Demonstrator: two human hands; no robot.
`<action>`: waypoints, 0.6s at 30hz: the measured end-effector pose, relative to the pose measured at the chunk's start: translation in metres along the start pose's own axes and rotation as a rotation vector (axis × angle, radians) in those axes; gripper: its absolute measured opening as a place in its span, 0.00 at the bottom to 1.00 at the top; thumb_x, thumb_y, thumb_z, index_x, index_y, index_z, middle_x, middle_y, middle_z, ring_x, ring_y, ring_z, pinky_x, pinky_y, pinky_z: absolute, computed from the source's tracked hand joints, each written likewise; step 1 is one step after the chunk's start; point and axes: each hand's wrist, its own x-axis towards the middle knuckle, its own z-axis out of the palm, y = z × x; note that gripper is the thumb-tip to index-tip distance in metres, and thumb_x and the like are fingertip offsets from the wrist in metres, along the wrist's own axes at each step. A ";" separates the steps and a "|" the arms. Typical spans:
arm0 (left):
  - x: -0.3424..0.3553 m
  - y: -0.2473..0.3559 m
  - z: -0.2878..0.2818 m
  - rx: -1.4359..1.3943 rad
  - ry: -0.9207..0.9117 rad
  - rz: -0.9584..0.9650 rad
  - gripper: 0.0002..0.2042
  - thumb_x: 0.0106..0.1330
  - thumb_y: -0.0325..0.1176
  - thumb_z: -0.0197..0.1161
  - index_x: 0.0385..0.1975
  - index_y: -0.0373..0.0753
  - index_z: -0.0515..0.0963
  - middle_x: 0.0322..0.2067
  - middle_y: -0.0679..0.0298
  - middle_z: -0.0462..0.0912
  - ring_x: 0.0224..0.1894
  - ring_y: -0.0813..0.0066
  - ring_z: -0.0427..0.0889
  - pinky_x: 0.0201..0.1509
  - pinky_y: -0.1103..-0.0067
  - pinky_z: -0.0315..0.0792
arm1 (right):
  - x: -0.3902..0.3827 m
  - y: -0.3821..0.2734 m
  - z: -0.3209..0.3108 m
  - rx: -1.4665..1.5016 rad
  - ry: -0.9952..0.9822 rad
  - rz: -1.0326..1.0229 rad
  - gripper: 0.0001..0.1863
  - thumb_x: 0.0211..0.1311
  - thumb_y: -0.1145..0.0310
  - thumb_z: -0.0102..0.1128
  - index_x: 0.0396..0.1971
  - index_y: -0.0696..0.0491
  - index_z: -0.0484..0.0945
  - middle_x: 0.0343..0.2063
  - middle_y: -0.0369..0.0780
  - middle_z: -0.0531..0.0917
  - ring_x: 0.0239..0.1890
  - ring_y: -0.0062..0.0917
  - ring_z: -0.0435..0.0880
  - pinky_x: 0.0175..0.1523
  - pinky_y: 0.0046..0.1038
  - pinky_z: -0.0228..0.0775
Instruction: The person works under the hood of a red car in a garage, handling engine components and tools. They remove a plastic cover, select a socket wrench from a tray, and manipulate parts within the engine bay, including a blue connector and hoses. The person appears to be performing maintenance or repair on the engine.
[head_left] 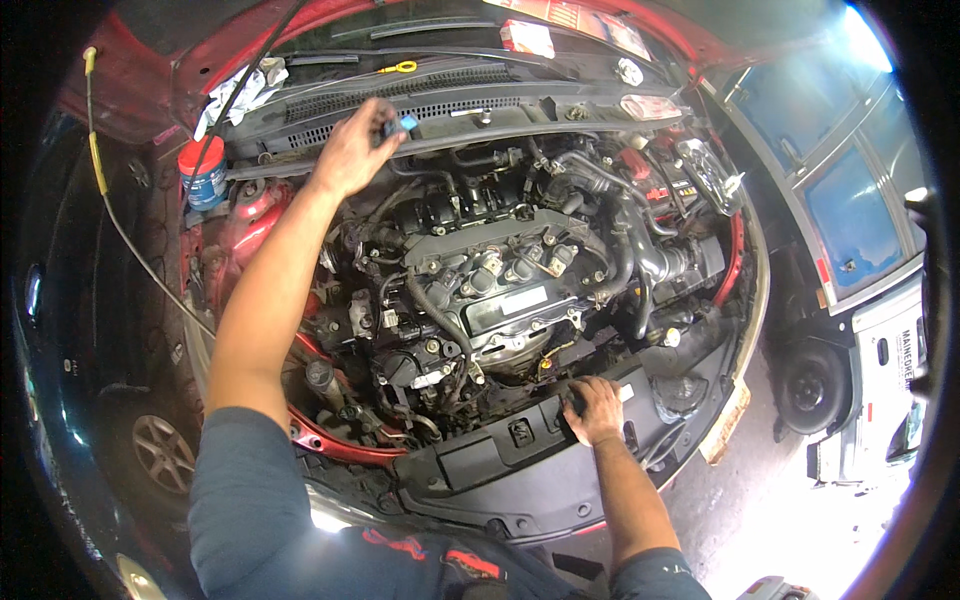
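Note:
My left hand point(352, 152) is raised over the far left part of the engine bay, near the windshield cowl point(425, 97). Its fingers are closed round a small dark part with a light blue end point(405, 123); the fingers hide most of it. My right hand point(598, 408) rests on the black plastic front cover point(500, 460), at its engine-side edge. The thumb stands apart from the bent fingers, and I make out nothing held there. Between the hands sits the engine point(515, 300), with its ignition coils point(485, 272) and hoses exposed.
A blue tub with a red lid point(203, 175) stands at the left fender beside a white rag point(250, 88). A yellow dipstick handle point(403, 67) and a small box point(527, 39) lie by the windshield. The battery point(672, 190) is at the far right. A hood prop point(127, 235) crosses the left side.

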 end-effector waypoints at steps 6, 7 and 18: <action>-0.161 0.068 -0.005 -0.296 -0.089 -0.098 0.14 0.60 0.29 0.71 0.44 0.37 0.77 0.42 0.59 0.84 0.45 0.67 0.83 0.51 0.73 0.76 | 0.001 -0.001 -0.001 -0.034 -0.037 0.023 0.23 0.52 0.56 0.66 0.48 0.49 0.82 0.52 0.39 0.80 0.60 0.34 0.73 0.70 0.40 0.56; -0.184 0.073 -0.002 -0.299 -0.119 -0.104 0.14 0.60 0.28 0.72 0.44 0.37 0.77 0.42 0.60 0.84 0.45 0.68 0.83 0.51 0.73 0.76 | 0.001 -0.002 0.000 -0.046 -0.052 0.036 0.23 0.53 0.56 0.66 0.49 0.49 0.82 0.53 0.39 0.80 0.61 0.34 0.73 0.70 0.40 0.56; -0.273 0.078 0.031 -0.467 -0.308 -0.160 0.17 0.59 0.24 0.70 0.49 0.39 0.80 0.44 0.58 0.85 0.49 0.62 0.85 0.52 0.73 0.77 | 0.003 -0.002 0.006 -0.110 -0.038 0.012 0.23 0.52 0.57 0.65 0.49 0.48 0.81 0.52 0.40 0.80 0.61 0.37 0.73 0.70 0.42 0.56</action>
